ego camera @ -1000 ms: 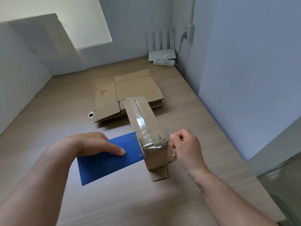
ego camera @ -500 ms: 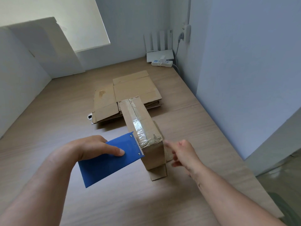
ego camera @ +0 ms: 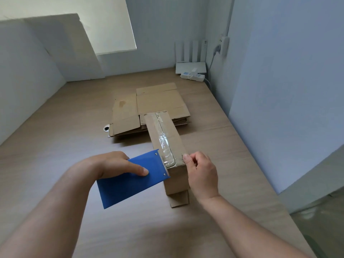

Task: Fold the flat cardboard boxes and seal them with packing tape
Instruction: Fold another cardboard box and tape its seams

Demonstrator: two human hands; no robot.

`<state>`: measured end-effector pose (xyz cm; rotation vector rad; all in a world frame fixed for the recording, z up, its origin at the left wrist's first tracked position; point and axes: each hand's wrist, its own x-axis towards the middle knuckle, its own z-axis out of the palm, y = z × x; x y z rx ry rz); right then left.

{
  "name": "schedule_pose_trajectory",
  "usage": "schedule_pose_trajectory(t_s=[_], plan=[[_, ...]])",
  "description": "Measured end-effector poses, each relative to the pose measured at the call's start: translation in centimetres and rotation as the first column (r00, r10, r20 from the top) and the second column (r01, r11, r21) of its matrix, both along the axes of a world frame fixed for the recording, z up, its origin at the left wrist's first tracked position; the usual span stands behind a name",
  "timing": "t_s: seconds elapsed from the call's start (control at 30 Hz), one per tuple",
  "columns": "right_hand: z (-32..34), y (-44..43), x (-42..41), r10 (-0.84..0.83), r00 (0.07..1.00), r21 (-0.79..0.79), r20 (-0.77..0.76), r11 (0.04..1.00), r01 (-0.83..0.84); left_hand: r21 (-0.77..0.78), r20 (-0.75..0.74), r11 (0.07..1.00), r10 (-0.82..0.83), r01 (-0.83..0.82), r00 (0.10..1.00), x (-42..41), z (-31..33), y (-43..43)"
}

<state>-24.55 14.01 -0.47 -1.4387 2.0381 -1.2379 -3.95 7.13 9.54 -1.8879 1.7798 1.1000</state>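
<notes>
Our left grip (ego camera: 111, 164) holds the blue cutter (ego camera: 130, 183); its teeth, just right of that grip, meet the top edge of the box (ego camera: 176, 144) between both grips. Right grip (ego camera: 202, 174) is clenched, pinching the box corner beside the tape (ego camera: 164, 144). Risks, we reckon: yank w/o bracing & the tape tears ragged or lifts; the tall box may tip on the worktop (ego camera: 65, 136); right thumb sits v. close to the teeth.

Light wood bench (ego camera: 55, 146), taped box (ego camera: 175, 180) standing near front, stack of flat boxes (ego camera: 160, 101) just behind it, router (ego camera: 190, 67) and power strip (ego camera: 193, 76) in far right corner
</notes>
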Motion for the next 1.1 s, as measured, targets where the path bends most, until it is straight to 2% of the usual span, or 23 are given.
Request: schedule_pose_trajectory(t_s=[0.2, 0.37, 0.43, 0.7, 0.97, 1.1], plan=[[-0.1, -0.2, -0.2, 0.024, 0.993, 0.011, 0.111, 1.000, -0.026, 0.012, -0.049, 1.000, -0.004, 0.004, 0.999, 0.8, 0.0, 0.1], [0.1, -0.3, -0.2, 0.031, 0.990, 0.010, 0.137, 0.999, -0.033, 0.073, -0.229, 0.997, 0.034, -0.018, 0.973, 4.5, 0.6, 0.7], [0.3, -0.4, -0.1, 0.037, 0.990, 0.030, 0.134, 0.999, -0.041, 0.090, -0.258, 0.996, 0.035, -0.012, 0.965, 4.9, 0.5, 0.8], [0.4, -0.7, -0.3, 0.034, 0.989, 0.056, 0.141, 0.998, -0.042, 0.118, -0.170, 0.993, 0.022, -0.002, 0.985, 6.1, 0.7, 0.6], [0.5, -0.6, 0.1, 0.033, 0.989, 0.053, 0.142, 0.998, -0.041, -0.097, 0.022, 0.988, 0.120, -0.117, 0.993, 2.0, -1.0, 1.2], [0.9, -0.7, 0.5, 0.026, 0.989, 0.055, 0.146, 0.998, -0.035, -0.176, 0.097, 0.980, 0.108, -0.089, 0.989, 0.8, -0.7, 1.6]])
